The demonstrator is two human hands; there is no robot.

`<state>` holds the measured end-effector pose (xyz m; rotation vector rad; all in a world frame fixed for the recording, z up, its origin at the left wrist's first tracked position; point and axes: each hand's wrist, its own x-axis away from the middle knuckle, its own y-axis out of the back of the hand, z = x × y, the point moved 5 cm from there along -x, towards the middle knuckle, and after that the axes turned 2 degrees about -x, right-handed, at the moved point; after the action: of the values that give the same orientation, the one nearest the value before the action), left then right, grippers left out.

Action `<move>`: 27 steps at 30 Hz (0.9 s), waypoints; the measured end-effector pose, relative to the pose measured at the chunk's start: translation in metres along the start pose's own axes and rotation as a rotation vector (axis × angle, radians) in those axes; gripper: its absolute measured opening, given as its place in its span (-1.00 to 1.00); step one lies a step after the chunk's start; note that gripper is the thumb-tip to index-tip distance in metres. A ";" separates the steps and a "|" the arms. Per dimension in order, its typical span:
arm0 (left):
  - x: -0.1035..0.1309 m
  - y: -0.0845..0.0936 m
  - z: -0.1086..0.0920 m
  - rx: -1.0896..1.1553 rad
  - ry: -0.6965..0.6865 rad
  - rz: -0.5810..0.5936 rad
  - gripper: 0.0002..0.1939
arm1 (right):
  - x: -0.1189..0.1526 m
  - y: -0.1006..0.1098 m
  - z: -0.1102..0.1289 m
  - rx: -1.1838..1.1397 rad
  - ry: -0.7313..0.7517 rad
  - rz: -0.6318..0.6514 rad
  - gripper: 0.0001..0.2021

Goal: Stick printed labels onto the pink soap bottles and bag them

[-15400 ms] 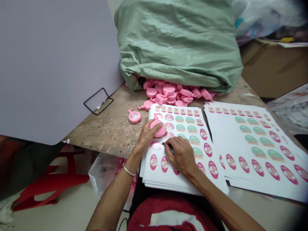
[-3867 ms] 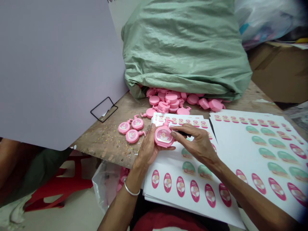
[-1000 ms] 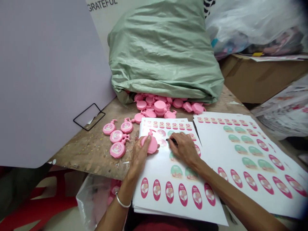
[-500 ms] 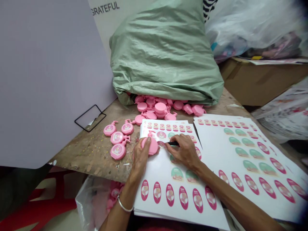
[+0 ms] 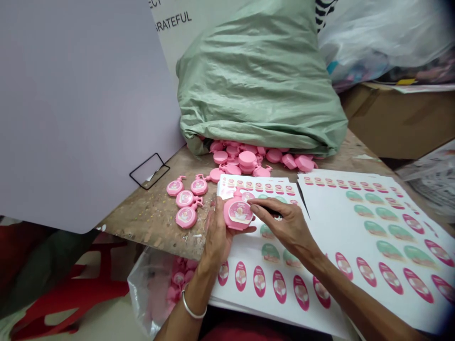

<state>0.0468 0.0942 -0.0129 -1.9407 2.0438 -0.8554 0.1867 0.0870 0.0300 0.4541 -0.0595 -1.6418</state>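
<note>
My left hand is wrapped round a pink toy pump bottle, held tilted up above a sheet of stickers. A round picture sticker lies on the bottle's flat face. My right hand grips a slim black tool, mostly hidden by the fingers; its kind I cannot make out. The fingertips of that hand are at the sticker's right edge. To the left, several pink pump bottles with the same kind of sticker lie on the brown table.
A green sack stands at the back, with plain pink bottles spilling out. More sticker sheets lie to the right. A clear bag with pink bottles hangs below the table edge. A black wire frame leans at the left.
The round sticker has gone from the sheet area beside my right fingers onto the bottle's face. The bottle is turned up more towards me. The camera view has shifted slightly left.
</note>
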 end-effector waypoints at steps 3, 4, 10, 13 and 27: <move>0.002 0.002 0.000 -0.002 -0.016 -0.011 -0.47 | 0.000 0.000 0.001 0.006 0.011 -0.003 -0.80; 0.002 0.003 0.001 -0.003 -0.017 -0.021 -0.45 | 0.000 0.000 0.002 0.008 0.014 -0.002 -0.80; 0.004 0.002 0.000 -0.013 -0.010 -0.014 -0.42 | 0.000 0.000 0.003 0.026 0.023 -0.013 -0.80; 0.005 0.002 -0.002 -0.009 -0.021 -0.019 -0.43 | 0.000 -0.001 0.004 0.021 0.036 -0.017 -0.81; 0.006 0.003 -0.005 -0.013 -0.006 -0.005 -0.45 | 0.000 -0.005 0.000 0.095 0.088 -0.018 -0.81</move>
<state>0.0415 0.0899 -0.0090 -1.9538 2.0474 -0.8380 0.1819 0.0880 0.0288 0.6006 -0.0683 -1.6399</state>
